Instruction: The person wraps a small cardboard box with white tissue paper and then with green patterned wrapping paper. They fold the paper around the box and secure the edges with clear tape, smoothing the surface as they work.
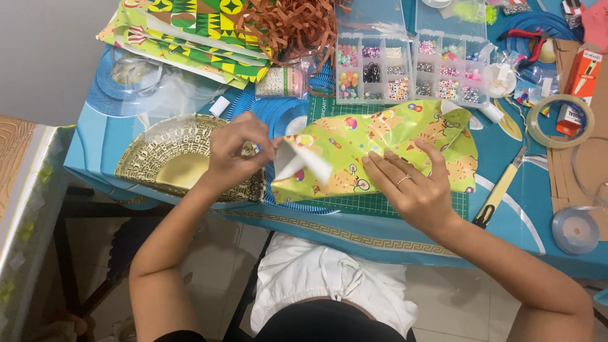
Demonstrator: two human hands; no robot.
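Green patterned wrapping paper (380, 149) lies lengthwise across frame centre; left hand (237, 152) pinches its folded left end, right hand (415, 187) presses flat, fingers spread, right of it.

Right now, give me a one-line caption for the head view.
Left hand folds the end flap of a green-wrapped parcel while the right hand presses it flat on a cutting mat.

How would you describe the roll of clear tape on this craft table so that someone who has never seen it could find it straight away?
Start at the green cutting mat where the right hand presses the lime wrapping paper. Move right, past the yellow-handled knife, to the table's right side. There lies the tape roll, a flat open ring beside an orange box; unlike the smaller spool below it, you can see the table through its middle.
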